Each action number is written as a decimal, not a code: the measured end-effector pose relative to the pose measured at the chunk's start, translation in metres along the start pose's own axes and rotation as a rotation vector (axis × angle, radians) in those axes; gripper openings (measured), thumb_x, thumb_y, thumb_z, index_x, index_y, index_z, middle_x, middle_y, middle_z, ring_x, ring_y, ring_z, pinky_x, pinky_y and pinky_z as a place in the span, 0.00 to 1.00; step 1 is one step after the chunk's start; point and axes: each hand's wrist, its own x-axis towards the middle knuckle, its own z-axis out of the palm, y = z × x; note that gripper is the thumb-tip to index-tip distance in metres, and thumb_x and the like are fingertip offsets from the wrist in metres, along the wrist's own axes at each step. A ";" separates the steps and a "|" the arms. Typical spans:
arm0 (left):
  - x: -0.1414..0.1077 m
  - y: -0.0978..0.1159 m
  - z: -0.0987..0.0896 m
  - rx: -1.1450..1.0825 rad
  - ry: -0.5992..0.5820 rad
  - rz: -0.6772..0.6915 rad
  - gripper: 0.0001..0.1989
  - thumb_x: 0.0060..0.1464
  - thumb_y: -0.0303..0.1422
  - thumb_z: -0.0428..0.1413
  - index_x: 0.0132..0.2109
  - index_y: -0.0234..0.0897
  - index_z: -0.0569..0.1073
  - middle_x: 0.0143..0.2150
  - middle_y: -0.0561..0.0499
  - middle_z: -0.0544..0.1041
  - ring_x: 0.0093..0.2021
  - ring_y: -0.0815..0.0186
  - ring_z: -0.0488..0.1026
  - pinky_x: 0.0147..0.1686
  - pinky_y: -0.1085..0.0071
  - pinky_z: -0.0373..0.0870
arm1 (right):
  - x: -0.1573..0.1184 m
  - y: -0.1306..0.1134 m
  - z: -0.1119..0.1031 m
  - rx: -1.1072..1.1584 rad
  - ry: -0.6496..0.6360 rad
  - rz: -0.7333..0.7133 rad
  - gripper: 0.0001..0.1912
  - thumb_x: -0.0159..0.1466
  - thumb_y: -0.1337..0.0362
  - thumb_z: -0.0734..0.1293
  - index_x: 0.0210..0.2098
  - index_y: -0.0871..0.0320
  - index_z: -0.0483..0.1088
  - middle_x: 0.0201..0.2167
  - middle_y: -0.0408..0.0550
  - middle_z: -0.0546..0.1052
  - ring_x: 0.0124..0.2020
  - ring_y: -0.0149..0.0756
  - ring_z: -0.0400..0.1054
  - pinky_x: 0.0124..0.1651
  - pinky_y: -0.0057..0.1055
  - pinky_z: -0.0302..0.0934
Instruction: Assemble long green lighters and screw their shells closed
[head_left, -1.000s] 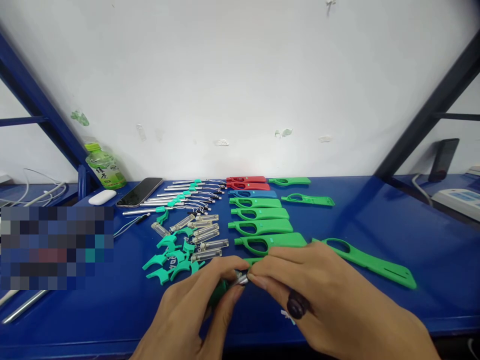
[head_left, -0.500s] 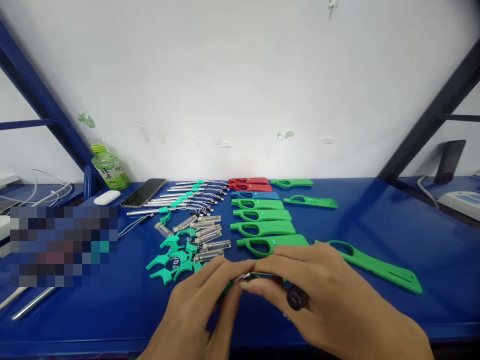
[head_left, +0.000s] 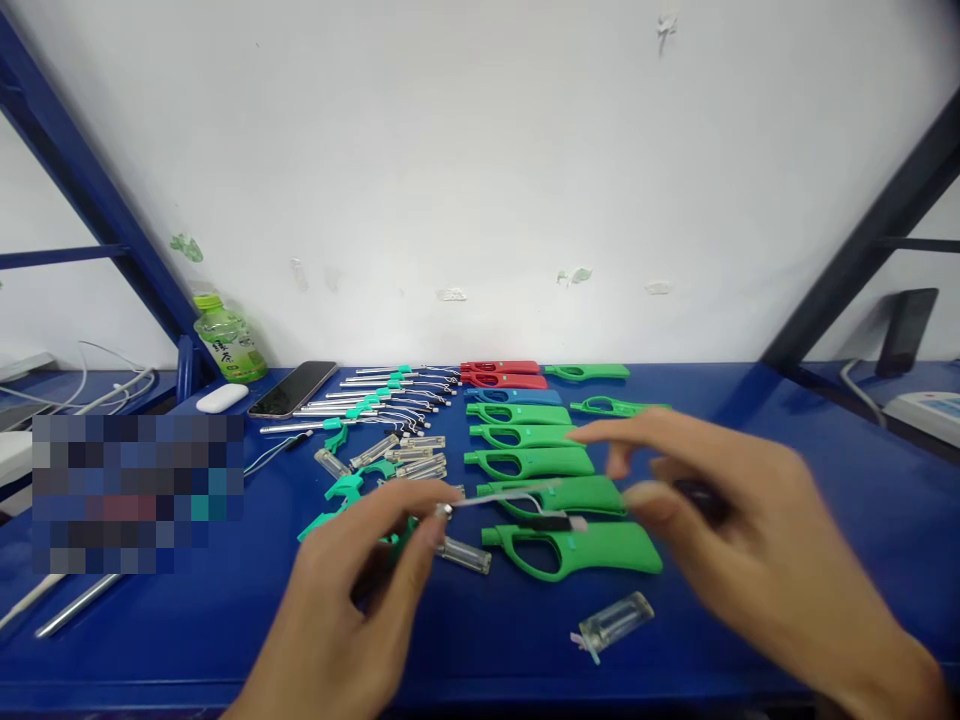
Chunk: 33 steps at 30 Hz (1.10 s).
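Wire, thin and pale, runs from a shiny metal tip to a black stub with a blurred, pale end — all held between my hands, above the handles. My left hand is clamped on that tip, thumb against forefinger; my right hand is spread, its curved fingers well apart from the stub. Beneath lie smooth plastic handles, mostly green, each with a looped opening. One clear, boxy tank rests nearest me; others lie by the curved teal clips. Farther back — slim metal rods, a flat dark phone and a green-labelled bottle on the blue table.
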 end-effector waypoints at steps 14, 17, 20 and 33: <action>0.146 -0.111 -0.077 0.376 -0.171 -0.079 0.18 0.71 0.45 0.59 0.56 0.36 0.77 0.48 0.48 0.81 0.43 0.61 0.80 0.44 0.60 0.80 | 0.002 0.020 -0.016 -0.051 0.067 0.102 0.22 0.74 0.44 0.66 0.37 0.50 0.84 0.36 0.44 0.87 0.34 0.40 0.81 0.32 0.31 0.70; 0.159 -0.131 -0.070 0.402 -0.240 -0.075 0.18 0.70 0.42 0.61 0.60 0.36 0.75 0.58 0.44 0.78 0.52 0.56 0.80 0.51 0.54 0.81 | 0.004 0.022 -0.015 -0.038 0.066 0.088 0.19 0.73 0.45 0.68 0.36 0.48 0.85 0.37 0.43 0.88 0.35 0.41 0.82 0.34 0.31 0.71; 0.162 -0.140 -0.061 0.423 -0.276 -0.046 0.19 0.70 0.42 0.61 0.61 0.37 0.75 0.60 0.44 0.78 0.54 0.55 0.79 0.53 0.53 0.80 | 0.007 0.023 -0.014 -0.033 0.045 0.101 0.19 0.72 0.45 0.69 0.36 0.50 0.85 0.37 0.45 0.88 0.34 0.42 0.82 0.35 0.32 0.72; 0.164 -0.164 -0.050 0.531 -0.309 0.074 0.19 0.70 0.41 0.61 0.62 0.38 0.74 0.62 0.43 0.77 0.56 0.55 0.79 0.54 0.52 0.80 | 0.009 0.028 -0.008 -0.028 0.006 0.100 0.19 0.73 0.45 0.68 0.37 0.49 0.85 0.37 0.43 0.89 0.35 0.42 0.83 0.37 0.33 0.72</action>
